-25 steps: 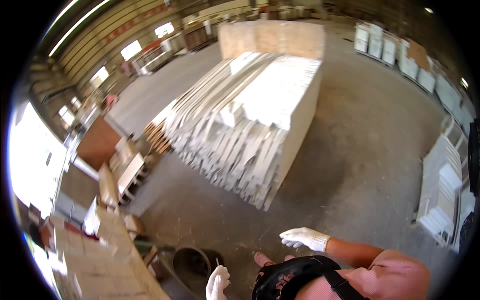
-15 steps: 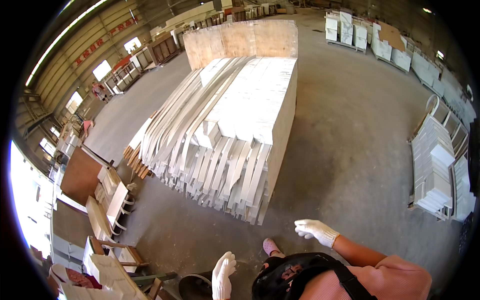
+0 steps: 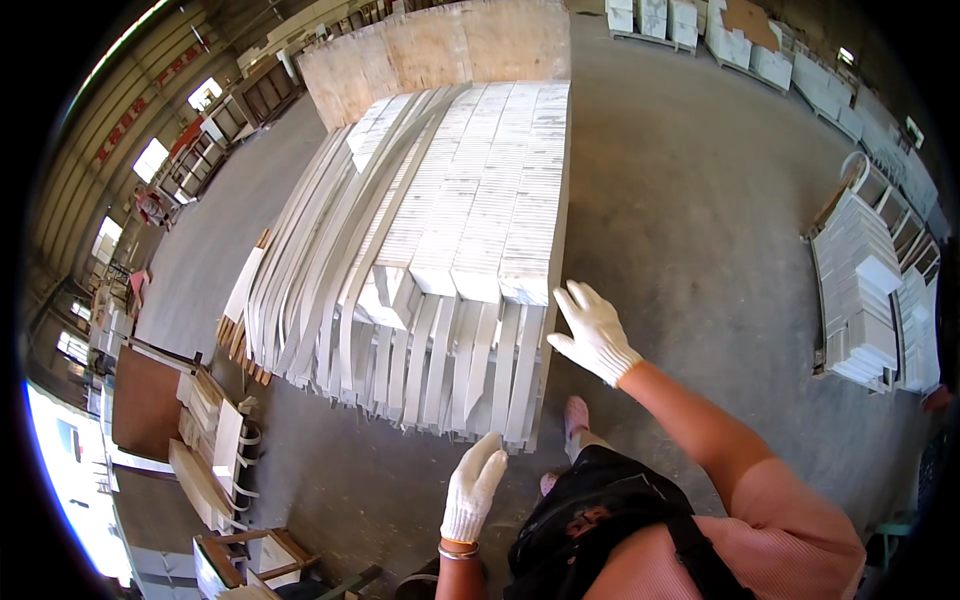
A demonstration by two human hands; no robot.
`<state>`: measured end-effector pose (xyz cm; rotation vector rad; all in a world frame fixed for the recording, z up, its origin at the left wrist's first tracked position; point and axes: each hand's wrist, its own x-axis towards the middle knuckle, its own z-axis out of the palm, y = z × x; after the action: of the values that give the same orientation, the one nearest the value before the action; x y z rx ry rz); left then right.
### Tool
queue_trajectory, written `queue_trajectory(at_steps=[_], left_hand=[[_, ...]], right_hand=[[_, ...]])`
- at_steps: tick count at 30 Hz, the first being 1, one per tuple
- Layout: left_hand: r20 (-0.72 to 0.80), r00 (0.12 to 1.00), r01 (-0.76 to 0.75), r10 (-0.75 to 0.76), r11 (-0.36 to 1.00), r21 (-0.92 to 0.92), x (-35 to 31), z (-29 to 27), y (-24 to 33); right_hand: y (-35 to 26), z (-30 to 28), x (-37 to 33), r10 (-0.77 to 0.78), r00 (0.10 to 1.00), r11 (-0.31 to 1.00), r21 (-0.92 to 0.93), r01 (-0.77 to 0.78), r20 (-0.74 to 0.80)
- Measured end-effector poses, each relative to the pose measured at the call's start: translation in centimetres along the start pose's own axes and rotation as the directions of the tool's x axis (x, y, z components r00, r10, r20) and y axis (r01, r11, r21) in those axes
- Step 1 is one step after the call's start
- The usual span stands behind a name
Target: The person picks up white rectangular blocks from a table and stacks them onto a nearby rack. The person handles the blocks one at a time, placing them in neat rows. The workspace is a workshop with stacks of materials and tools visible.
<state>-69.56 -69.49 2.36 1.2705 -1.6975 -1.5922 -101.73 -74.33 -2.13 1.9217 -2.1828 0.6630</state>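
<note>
In front of me stands a big stack of white stone tiles (image 3: 485, 190), set on edge in rows with grey veining. Beneath and beside them lie long pale strips (image 3: 440, 360), whose uneven ends hang toward me. My right hand (image 3: 592, 335), in a white knit glove, is open with spread fingers beside the stack's near right corner. It seems to be at the edge of the side board; whether it touches cannot be made out. My left hand (image 3: 473, 490), gloved too, has its fingers stretched out just short of the strip ends and holds nothing.
A plywood board (image 3: 435, 60) rises behind the stack. Racks of white slabs (image 3: 855, 290) stand on the right, more pallets at the far right. Wooden pieces and a brown panel (image 3: 150, 405) crowd the left. A person (image 3: 152, 207) is far off at left.
I have come closer to the stack. My right hand has reached forward to its near right corner, and the left hand has risen toward the strip ends.
</note>
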Motion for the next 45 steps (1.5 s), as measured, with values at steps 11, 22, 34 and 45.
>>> queue_trajectory(at_steps=[11,22,34,45], left_hand=[[-0.411,0.85,0.313,-0.328,0.944,-0.106,0.8,-2.7,-0.4],[-0.255,0.915,0.329,-0.312,0.944,0.026,8.8,-2.6,2.1],[-0.111,0.98,0.186,-0.165,0.957,0.221,14.9,-7.1,1.3],[0.051,0.98,-0.167,0.191,0.665,0.728,26.4,-7.0,2.7]], right_hand=[[3.0,10.8,11.0,-0.024,0.965,0.987,-0.146,0.064,0.26],[3.3,11.4,10.1,-0.093,0.988,0.991,-0.085,0.104,0.124],[1.6,8.8,12.9,0.031,0.952,0.991,-0.132,0.01,0.304],[1.0,9.8,14.7,0.112,0.911,0.988,-0.14,-0.061,0.398]])
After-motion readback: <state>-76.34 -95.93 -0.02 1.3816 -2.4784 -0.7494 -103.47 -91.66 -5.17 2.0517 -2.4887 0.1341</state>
